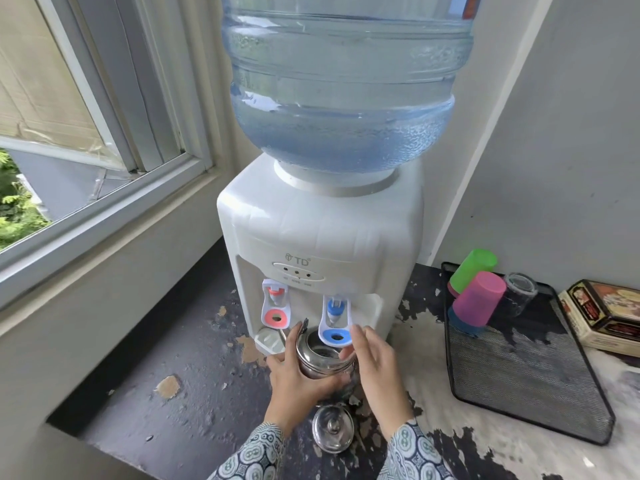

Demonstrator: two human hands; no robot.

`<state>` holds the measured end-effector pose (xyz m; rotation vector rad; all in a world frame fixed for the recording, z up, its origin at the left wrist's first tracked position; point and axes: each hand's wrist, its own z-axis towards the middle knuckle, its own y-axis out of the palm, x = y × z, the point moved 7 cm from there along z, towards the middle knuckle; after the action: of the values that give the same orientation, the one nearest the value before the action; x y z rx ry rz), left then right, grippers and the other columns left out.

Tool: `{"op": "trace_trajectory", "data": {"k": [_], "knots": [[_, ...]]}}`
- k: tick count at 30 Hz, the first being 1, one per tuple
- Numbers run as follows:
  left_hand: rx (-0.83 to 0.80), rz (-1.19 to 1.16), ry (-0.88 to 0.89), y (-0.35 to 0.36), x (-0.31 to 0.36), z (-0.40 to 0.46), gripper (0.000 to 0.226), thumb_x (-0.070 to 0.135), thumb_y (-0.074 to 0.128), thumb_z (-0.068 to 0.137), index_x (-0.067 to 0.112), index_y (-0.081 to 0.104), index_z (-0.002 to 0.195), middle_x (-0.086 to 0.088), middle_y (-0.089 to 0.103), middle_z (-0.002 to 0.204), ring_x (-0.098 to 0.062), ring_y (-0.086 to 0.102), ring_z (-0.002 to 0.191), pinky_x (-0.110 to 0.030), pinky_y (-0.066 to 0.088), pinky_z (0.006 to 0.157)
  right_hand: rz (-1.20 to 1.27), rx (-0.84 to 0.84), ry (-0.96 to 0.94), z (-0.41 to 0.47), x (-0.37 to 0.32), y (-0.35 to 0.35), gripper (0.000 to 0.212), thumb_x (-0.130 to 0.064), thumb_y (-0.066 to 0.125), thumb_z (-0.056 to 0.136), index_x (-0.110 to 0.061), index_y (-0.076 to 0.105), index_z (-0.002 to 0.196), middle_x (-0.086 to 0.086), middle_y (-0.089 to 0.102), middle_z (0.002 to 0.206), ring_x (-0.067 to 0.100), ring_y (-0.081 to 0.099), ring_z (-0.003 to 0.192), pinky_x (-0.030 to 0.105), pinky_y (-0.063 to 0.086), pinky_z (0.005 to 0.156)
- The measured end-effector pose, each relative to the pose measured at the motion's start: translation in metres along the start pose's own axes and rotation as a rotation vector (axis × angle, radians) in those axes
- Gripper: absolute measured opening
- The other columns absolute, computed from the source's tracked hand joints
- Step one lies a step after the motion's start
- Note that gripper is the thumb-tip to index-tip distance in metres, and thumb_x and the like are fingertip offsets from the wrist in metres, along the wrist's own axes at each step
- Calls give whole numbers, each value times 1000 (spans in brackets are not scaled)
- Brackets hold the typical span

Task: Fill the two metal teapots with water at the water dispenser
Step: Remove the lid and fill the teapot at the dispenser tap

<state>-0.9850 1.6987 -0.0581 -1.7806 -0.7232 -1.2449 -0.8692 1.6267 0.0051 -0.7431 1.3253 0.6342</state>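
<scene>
A white water dispenser (318, 237) with a big blue bottle (346, 81) stands on the worn counter. An open metal teapot (320, 360), lid off, sits under the blue tap lever (335, 323). My left hand (298, 374) grips the teapot's left side. With its fingers nearly straight, my right hand (372, 363) reaches to the blue lever and the pot's right rim. A second metal teapot (333, 433), lid on, stands on the counter just below, between my wrists. The red tap lever (275, 304) is to the left.
A black mesh tray (540, 386) at the right holds green (474, 270) and pink (479, 303) plastic cups and a glass (519, 292). A printed tin box (609, 317) lies beyond it. A window frame (104, 209) runs along the left. The white drip tray (268, 339) sits under the red tap.
</scene>
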Motion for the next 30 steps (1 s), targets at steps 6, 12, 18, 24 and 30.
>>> {"op": "trace_trajectory", "data": {"k": [6,12,18,24,30], "knots": [[13,-6,18,1,2,-1,101,57,82,37,72,15,111,2,25,110,-15,27,106,-28,28,99,-204,63,-68,-6,28,-7,40,-53,36,81,-22,62,77,-6,61,88,6,57,91,30,46,86],[6,0,10,0,1,0,102,59,83,34,74,16,110,-1,26,114,-18,32,111,-28,29,98,-345,2,-63,-10,45,-5,20,-12,53,87,-31,54,91,-15,50,107,-16,40,108,17,36,94],[8,0,15,0,3,0,101,61,79,32,72,16,110,-2,26,114,-15,27,108,-27,27,97,-340,-56,-35,-11,56,0,30,-5,49,88,-31,51,102,-4,53,118,-20,38,109,-4,28,87],[-1,-1,7,-1,2,-1,103,62,79,32,69,16,114,-3,25,114,-15,25,108,-28,28,97,-331,-57,-29,-12,58,0,27,-7,49,89,-28,53,105,-4,52,119,-19,40,108,-4,28,86],[-13,16,-5,-2,-3,2,99,62,82,35,78,14,106,-1,26,113,-27,32,122,-42,34,107,-305,-57,-35,-10,55,2,30,-8,49,89,-36,51,99,-3,53,116,-13,42,108,1,31,87]]}}
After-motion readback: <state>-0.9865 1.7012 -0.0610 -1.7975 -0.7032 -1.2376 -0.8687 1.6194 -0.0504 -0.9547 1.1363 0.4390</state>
